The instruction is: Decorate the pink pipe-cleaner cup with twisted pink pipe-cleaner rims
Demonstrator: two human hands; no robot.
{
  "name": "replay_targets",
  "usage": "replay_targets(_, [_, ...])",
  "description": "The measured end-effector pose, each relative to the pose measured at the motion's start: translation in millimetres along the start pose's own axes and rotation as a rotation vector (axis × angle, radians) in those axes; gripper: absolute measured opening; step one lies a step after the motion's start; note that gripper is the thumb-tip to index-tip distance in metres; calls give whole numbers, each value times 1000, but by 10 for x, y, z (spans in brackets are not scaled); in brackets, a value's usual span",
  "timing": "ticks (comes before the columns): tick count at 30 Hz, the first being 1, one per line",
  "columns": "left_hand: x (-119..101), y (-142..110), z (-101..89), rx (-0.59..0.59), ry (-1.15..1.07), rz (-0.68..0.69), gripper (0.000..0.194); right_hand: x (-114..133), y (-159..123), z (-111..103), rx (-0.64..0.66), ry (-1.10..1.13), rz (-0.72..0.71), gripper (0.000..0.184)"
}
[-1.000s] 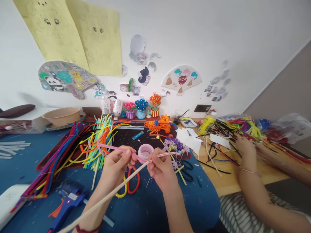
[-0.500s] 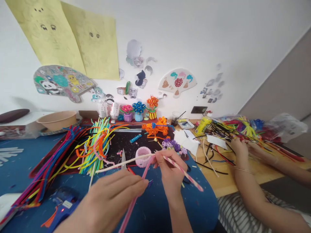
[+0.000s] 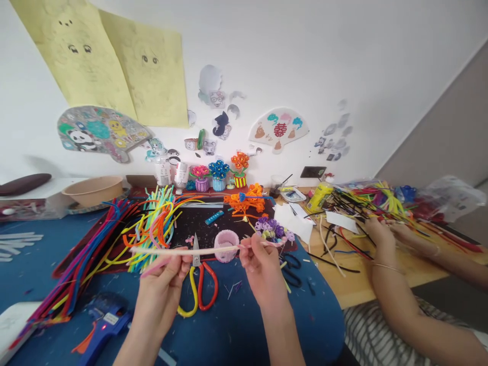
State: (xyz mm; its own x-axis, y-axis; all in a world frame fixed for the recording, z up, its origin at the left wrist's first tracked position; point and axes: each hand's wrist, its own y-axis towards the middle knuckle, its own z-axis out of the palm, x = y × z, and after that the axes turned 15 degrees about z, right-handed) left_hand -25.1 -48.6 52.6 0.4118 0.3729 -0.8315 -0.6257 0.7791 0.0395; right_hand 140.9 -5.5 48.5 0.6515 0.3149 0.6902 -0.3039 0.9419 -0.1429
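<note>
Between my hands a white pipe cleaner [image 3: 213,251] runs nearly level, its free end sticking out to the left. My left hand [image 3: 160,284] is closed in a pinch on a pink pipe cleaner [image 3: 154,266]; the white one passes at its fingertips, and I cannot tell if it is gripped too. My right hand [image 3: 263,267] pinches the two where they meet, with a twisted pink-and-white length [image 3: 277,244] beyond it. Behind them stands a fuzzy pink round pot [image 3: 226,240]. Scissors [image 3: 195,259] with yellow and red handles lie on the blue mat, beside my left hand.
Bundles of coloured pipe cleaners [image 3: 152,234] lie at left, with a blue glue gun [image 3: 104,325] in front. Orange flowers [image 3: 247,203] and purple flowers [image 3: 269,227] sit behind my hands. At right, a co-worker's arms [image 3: 392,290] reach over a wooden table [image 3: 358,284].
My left hand has moved back from a flat, extended pose near my right hand and now pinches the pink pipe cleaner. The twisted end has swung up, and the scissors are uncovered.
</note>
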Motion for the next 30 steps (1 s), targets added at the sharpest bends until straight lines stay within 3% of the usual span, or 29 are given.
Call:
replay_targets(4, [-105, 151, 10, -18, -13, 28, 33, 39, -13, -47, -14, -13, -68, 24])
replay_targets(8, [-110, 229, -50, 128, 90, -19, 31, 102, -28, -82, -1, -70, -130, 19])
replay_targets(10, [-91, 185, -70, 283, 253, -51, 34, 114, -33, -89, 11, -83, -144, 19])
replay_targets(13, [-81, 8, -73, 593, 669, -55, 36, 111, -39, -79, 9, -76, -156, 20])
replay_targets(14, [-89, -68, -67, 647, 805, -11, 37, 108, -42, -71, 6, -72, -157, 20])
replay_targets(16, [-116, -215, -48, 598, 951, 198, 36, 107, -50, -54, 8, -65, -158, 19])
replay_targets(18, [-140, -321, -18, 503, 882, 318, 26, 110, -61, -37, 29, -61, -162, 19])
replay_targets(19, [-141, -352, 1, 501, 784, 291, 26, 113, -67, -31, 47, -62, -165, 20])
replay_targets(22, [-84, -367, 57, 510, 388, 57, 51, 118, -84, -25, 107, -73, -146, 23])
replay_targets(24, [-10, -335, 81, 422, 156, -39, 52, 115, -91, -37, 148, -71, -104, 25])
replay_targets(26, [64, -289, 95, 329, -3, -74, 42, 108, -91, -56, 178, -62, -58, 27])
replay_targets(30, [118, -209, 148, 338, -85, -21, 30, 83, -73, -87, 155, -94, -38, 27])
